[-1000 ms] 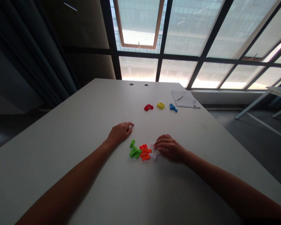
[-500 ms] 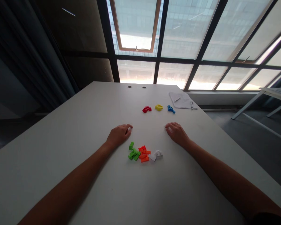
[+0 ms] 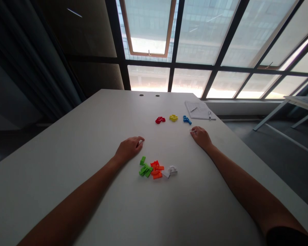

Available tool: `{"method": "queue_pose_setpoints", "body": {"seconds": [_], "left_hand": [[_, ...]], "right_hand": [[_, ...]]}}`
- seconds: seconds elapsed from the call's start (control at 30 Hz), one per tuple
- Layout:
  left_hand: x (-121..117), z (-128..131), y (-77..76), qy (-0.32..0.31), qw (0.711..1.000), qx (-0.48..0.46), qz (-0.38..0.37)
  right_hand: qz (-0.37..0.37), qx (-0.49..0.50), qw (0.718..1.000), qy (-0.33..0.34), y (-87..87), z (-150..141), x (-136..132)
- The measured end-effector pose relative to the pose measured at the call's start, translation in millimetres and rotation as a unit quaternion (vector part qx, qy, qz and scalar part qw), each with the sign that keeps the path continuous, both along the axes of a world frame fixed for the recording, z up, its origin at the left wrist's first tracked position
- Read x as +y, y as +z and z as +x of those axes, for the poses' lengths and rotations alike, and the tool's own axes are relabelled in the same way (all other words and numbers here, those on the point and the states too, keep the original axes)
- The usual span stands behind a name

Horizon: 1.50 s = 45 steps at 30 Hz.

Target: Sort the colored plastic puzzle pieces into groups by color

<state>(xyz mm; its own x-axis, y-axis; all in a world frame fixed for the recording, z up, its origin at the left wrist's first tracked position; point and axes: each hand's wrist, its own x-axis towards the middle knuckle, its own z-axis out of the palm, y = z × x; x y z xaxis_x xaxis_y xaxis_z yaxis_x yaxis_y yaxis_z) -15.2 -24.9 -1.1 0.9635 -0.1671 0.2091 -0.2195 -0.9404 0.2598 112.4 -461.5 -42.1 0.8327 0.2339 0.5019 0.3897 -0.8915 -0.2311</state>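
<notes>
My left hand [image 3: 129, 147] rests on the white table with fingers curled around a small pale piece [image 3: 141, 141], mostly hidden by the fingers. Farther right, my right hand [image 3: 201, 136] pinches a small white piece [image 3: 191, 130] at its fingertips, just in front of a blue cluster of pieces [image 3: 187, 119]. Nearer to me, between the two forearms, lie green blocks [image 3: 145, 169], orange-red blocks [image 3: 157, 172] and white blocks [image 3: 172, 169], grouped side by side by colour.
A red cluster [image 3: 160, 120] and a yellow cluster [image 3: 173, 118] lie in line with the blue one. Paper sheets [image 3: 199, 109] with pens are at the table's right edge. Two round holes pierce the far end of the table [image 3: 118, 102]. Windows stand beyond.
My right hand has moved right and away from me with the white piece, closer to the blue cluster. My left hand stays nearly in place.
</notes>
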Motion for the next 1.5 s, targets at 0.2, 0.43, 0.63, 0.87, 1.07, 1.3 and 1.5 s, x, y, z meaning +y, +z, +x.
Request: {"method": "queue_pose_setpoints", "body": {"seconds": [0.2, 0.43, 0.63, 0.87, 1.07, 1.3, 1.5], "left_hand": [[0, 1, 0.1, 0.000, 1.000, -0.004, 0.000], [1, 0, -0.5, -0.003, 1.000, -0.007, 0.004], [1, 1, -1.7, 0.000, 1.000, -0.007, 0.008], [1, 1, -1.9, -0.001, 1.000, -0.008, 0.008], [1, -1, 0.1, -0.002, 1.000, -0.009, 0.007], [-1, -1, 1.4, 0.001, 1.000, -0.006, 0.000], [0, -2, 2.9, -0.004, 1.000, -0.002, 0.000]], "right_hand": [[-0.004, -0.037, 0.999, -0.021, 0.4, -11, 7], [-0.042, -0.008, 0.998, -0.050, 3.1, -27, 15], [-0.017, 0.011, 1.000, 0.004, 4.4, -17, 7], [0.078, -0.034, 0.994, 0.068, -0.8, -13, 3], [0.133, -0.025, 0.989, -0.051, -0.9, -9, 0], [0.039, 0.000, 0.999, -0.008, -1.5, -6, 9], [0.045, -0.014, 0.999, 0.017, 4.2, -2, 12]]}}
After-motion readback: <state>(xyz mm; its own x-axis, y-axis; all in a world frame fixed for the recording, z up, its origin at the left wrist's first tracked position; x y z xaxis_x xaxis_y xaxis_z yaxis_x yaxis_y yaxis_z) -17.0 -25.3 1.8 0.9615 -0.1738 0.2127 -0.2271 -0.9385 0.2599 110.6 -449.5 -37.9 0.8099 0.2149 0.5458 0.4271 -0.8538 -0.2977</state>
